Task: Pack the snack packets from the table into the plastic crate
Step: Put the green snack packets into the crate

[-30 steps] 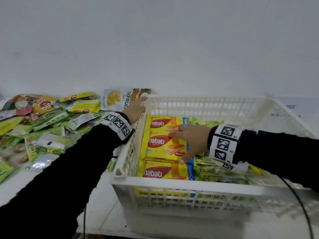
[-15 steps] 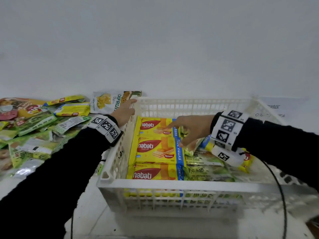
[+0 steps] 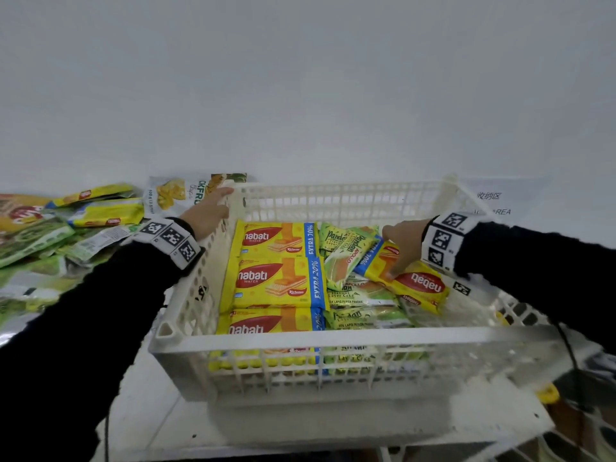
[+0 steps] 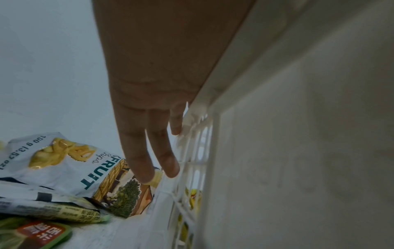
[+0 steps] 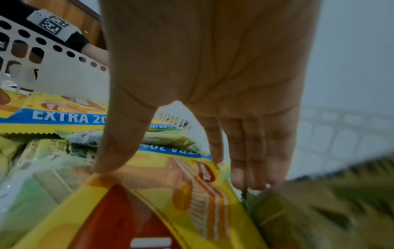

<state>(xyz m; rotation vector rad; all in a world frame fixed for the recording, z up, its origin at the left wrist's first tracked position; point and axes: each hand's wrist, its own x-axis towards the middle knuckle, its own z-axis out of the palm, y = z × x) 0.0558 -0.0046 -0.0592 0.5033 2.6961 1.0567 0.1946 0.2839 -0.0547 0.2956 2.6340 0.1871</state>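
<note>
Left hand [image 3: 210, 213] flat on crate [image 3: 333, 338] rim; right hand [image 3: 403, 243] seemingly pinching wafer packet [image 3: 416, 283]

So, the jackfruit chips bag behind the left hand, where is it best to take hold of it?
Probably the near edge of the jackfruit chips bag, coming from the crate side. It lies flat on other packets by the crate's far left corner, just under the left hand, so its free edge could be pinched and lifted.

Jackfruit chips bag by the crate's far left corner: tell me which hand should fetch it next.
Left. The left hand rests on the crate rim beside the jackfruit chips bag; the right hand holds a Nabati packet.
</note>
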